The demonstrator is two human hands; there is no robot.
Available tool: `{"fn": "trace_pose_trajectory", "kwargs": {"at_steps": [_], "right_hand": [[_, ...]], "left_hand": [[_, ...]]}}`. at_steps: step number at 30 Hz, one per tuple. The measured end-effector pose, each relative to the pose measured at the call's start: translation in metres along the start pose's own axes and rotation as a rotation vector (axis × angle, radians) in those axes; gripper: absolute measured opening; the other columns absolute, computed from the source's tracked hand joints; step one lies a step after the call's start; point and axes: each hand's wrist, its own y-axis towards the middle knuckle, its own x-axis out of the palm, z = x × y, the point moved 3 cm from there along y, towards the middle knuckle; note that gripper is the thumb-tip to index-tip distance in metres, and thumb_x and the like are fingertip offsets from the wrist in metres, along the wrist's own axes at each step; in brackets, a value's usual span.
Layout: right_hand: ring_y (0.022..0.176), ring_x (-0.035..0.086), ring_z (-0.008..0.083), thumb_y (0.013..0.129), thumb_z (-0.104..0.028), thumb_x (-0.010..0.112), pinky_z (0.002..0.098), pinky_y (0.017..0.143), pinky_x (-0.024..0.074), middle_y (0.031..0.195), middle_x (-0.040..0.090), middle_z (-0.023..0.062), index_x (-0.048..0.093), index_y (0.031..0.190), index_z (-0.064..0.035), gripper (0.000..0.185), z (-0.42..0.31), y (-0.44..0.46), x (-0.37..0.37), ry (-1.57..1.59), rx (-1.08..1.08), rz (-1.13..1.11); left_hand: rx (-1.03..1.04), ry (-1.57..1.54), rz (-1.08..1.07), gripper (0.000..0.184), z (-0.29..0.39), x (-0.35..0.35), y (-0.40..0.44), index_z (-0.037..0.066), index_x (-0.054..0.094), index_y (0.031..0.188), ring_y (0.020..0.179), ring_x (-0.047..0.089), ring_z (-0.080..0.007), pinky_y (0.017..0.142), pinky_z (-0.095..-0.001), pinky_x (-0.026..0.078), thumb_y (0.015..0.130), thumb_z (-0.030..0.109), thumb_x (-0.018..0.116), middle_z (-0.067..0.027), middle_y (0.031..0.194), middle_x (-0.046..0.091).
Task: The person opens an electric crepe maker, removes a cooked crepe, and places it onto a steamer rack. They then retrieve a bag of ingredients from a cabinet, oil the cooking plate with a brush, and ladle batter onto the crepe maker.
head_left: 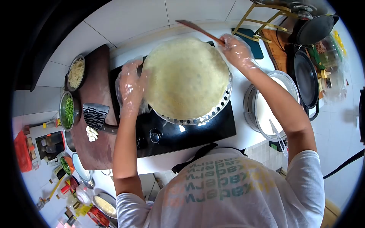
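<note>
A wide, thin, pale-yellow pancake (186, 78) covers most of a round metal cooking plate (203, 118) with a perforated rim, set on a black glass hob (182, 138). My left hand (130, 85), in a clear plastic glove, is beside the pancake's left edge. Its thumb and fingers are apart and slightly blurred; I cannot tell whether they touch the edge. My right hand (235, 49), gloved the same way, grips a long flat wooden spatula (197, 28). The spatula's blade points left, beyond the pancake's far edge.
A brown cutting board (89, 148) at left carries a cleaver (97, 115) and white pieces (91, 133). Near it stand bowls of chopped greens (68, 112) and pale shreds (76, 73). Under my right arm is a tub of white batter (266, 114). Dark pans (306, 78) stand far right.
</note>
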Motion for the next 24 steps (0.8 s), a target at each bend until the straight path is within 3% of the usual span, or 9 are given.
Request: {"fn": "trace_pose_trajectory", "kwargs": {"at_steps": [3, 6, 7, 11, 12, 14, 17, 20, 24], "right_hand": [[0.073, 0.055, 0.0253, 0.076, -0.022, 0.06, 0.0322, 0.069, 0.0435, 0.079, 0.057, 0.0124, 0.055, 0.09, -0.0044, 0.022, 0.008, -0.02, -0.012, 0.048, -0.016, 0.119], [0.079, 0.056, 0.0338, 0.076, -0.023, 0.057, 0.0376, 0.071, 0.0433, 0.08, 0.057, 0.0185, 0.054, 0.089, -0.0009, 0.026, 0.018, -0.047, -0.012, 0.107, 0.156, -0.079], [0.065, 0.051, 0.019, 0.075, -0.024, 0.063, 0.0305, 0.064, 0.0415, 0.07, 0.054, 0.0119, 0.053, 0.082, 0.0004, 0.028, 0.024, -0.056, -0.007, 0.09, 0.159, -0.062], [0.059, 0.048, 0.0119, 0.073, -0.021, 0.065, 0.0262, 0.057, 0.0397, 0.065, 0.053, 0.006, 0.054, 0.079, 0.0008, 0.025, 0.049, -0.073, 0.007, 0.25, 0.439, -0.046], [0.065, 0.052, 0.018, 0.072, -0.023, 0.064, 0.0294, 0.062, 0.0415, 0.07, 0.056, 0.0114, 0.055, 0.082, 0.0025, 0.028, 0.05, -0.079, 0.007, 0.319, 0.498, -0.055], [0.077, 0.06, 0.0303, 0.069, -0.026, 0.062, 0.0357, 0.071, 0.045, 0.08, 0.06, 0.0223, 0.058, 0.086, 0.0058, 0.036, 0.046, -0.087, 0.01, 0.463, 0.609, -0.071], [0.078, 0.06, 0.0296, 0.068, -0.027, 0.062, 0.0346, 0.072, 0.0452, 0.08, 0.061, 0.0225, 0.058, 0.086, 0.0067, 0.039, 0.047, -0.087, 0.018, 0.38, 0.598, -0.067], [0.081, 0.06, 0.0327, 0.069, -0.024, 0.058, 0.0353, 0.075, 0.0452, 0.084, 0.06, 0.0251, 0.058, 0.087, 0.0068, 0.036, 0.043, -0.085, 0.021, 0.341, 0.593, -0.105], [0.086, 0.059, 0.0354, 0.07, -0.022, 0.053, 0.0363, 0.079, 0.0445, 0.089, 0.059, 0.0273, 0.057, 0.09, 0.0077, 0.036, 0.046, -0.08, 0.029, 0.278, 0.593, -0.126]], "left_hand": [[-0.033, 0.121, -0.087, 0.025, 0.014, -0.016, -0.023, 0.003, 0.056, 0.095, 0.089, 0.053, -0.0296, 0.079, -0.0361, 0.041, 0.072, 0.01, 0.062, -0.0153, 0.097, 0.053], [-0.128, -0.021, -0.073, 0.023, 0.014, -0.019, -0.055, 0.003, 0.056, 0.095, 0.084, 0.052, -0.024, 0.077, -0.0325, 0.042, 0.073, 0.009, 0.062, -0.0127, 0.095, 0.053], [-0.217, -0.104, -0.067, 0.024, 0.014, -0.02, -0.065, 0.003, 0.056, 0.095, 0.083, 0.052, -0.0224, 0.077, -0.0315, 0.042, 0.073, 0.008, 0.063, -0.0121, 0.096, 0.052], [-0.557, -0.397, 0.091, 0.026, -0.01, -0.005, -0.095, -0.001, 0.053, 0.102, 0.078, 0.049, -0.0127, 0.074, -0.0255, 0.041, 0.08, 0.011, 0.061, -0.007, 0.094, 0.052], [-0.687, -0.579, 0.112, 0.027, -0.027, 0.005, -0.103, -0.002, 0.052, 0.103, 0.078, 0.049, -0.012, 0.073, -0.0248, 0.041, 0.08, 0.011, 0.06, -0.0067, 0.093, 0.053], [-0.735, -0.572, 0.084, 0.029, -0.04, 0.012, -0.111, -0.002, 0.052, 0.105, 0.075, 0.05, -0.0087, 0.068, -0.0217, 0.041, 0.081, 0.013, 0.059, -0.0043, 0.088, 0.055], [-0.936, -0.807, 0.042, 0.027, -0.045, 0.021, -0.111, -0.003, 0.054, 0.103, 0.066, 0.048, -0.0053, 0.057, -0.0178, 0.037, 0.082, 0.013, 0.058, -0.0007, 0.08, 0.056], [-1.091, -0.855, -0.115, 0.021, -0.037, 0.02, -0.1, -0.002, 0.057, 0.097, 0.065, 0.048, -0.0051, 0.057, -0.0179, 0.037, 0.082, 0.011, 0.056, 0.0005, 0.078, 0.057], [-0.943, -0.844, -0.03, 0.015, -0.036, 0.02, -0.098, 0.0, 0.06, 0.092, 0.065, 0.049, -0.0056, 0.06, -0.0191, 0.039, 0.08, 0.009, 0.056, 0.0005, 0.076, 0.057]]}}
